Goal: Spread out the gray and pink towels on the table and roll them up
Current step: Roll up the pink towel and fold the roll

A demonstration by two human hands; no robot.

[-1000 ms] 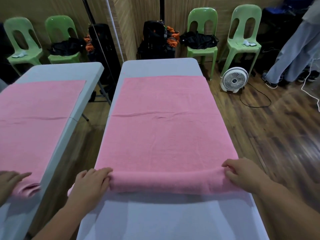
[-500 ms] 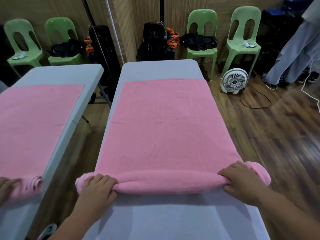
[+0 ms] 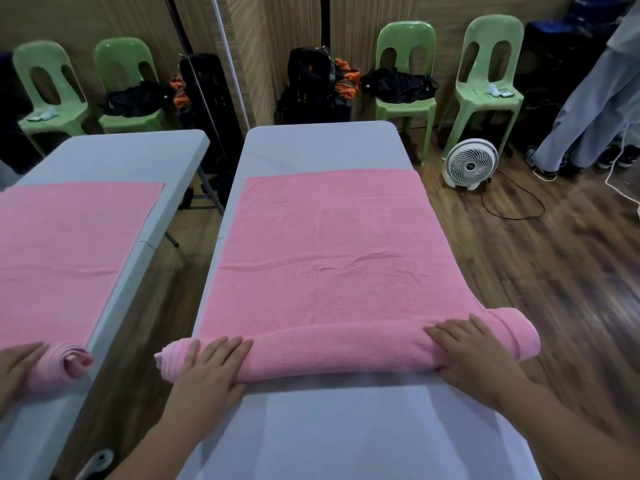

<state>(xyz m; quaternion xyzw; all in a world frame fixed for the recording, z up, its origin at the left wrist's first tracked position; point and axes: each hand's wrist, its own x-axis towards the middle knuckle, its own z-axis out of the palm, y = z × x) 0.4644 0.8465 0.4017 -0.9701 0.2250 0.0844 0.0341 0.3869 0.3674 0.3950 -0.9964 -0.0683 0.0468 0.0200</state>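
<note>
A pink towel [image 3: 329,254] lies flat along the white table [image 3: 318,147]. Its near end is wound into a thick roll [image 3: 339,348] that reaches across the table's width, and both ends of the roll stick out past the table's sides. My left hand [image 3: 204,368] presses on the roll's left part with straight fingers. My right hand [image 3: 474,355] lies over the right part, fingers spread along the top. I see no gray towel.
A mirror [image 3: 104,237] on the left repeats the table, towel and a hand. Green chairs [image 3: 405,74] with bags stand behind the table. A white fan [image 3: 471,164] and its cable sit on the wood floor at right, near a standing person [image 3: 588,109].
The roll has grown thicker and moved away from me. The towel's far edge has slid nearer, baring more table beyond it. Both hands stayed on the roll.
</note>
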